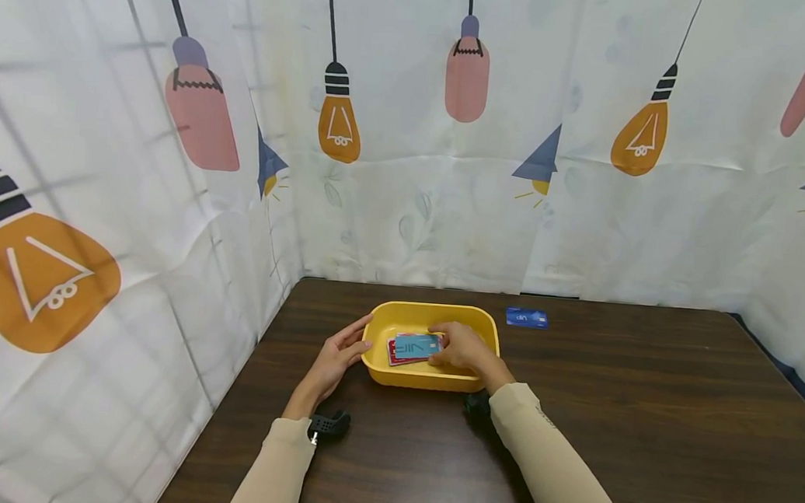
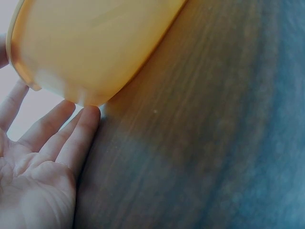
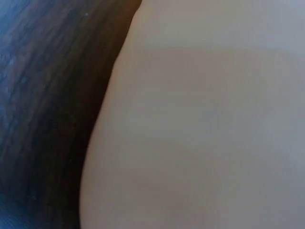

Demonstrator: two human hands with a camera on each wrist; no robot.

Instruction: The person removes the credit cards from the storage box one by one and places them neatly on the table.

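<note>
A yellow plastic tray [image 1: 428, 380] stands on the table, holding a small stack of cards. On top lies a light blue card [image 1: 415, 347], with a red card [image 1: 391, 353] showing beneath it at the left. My right hand [image 1: 467, 349] reaches into the tray and pinches the light blue card at its right end between thumb and fingers. My left hand [image 1: 328, 363] rests against the tray's left end. In the left wrist view its extended fingers [image 2: 86, 129] touch the tray's outer wall. Only bare skin and some table fill the right wrist view.
A dark blue card [image 1: 526, 318] lies on the brown wooden table [image 1: 643, 424] behind and right of the tray. White curtains [image 1: 406, 205] printed with lamps hang around the table's back and left sides. A dark strap [image 1: 331, 424] circles the left wrist.
</note>
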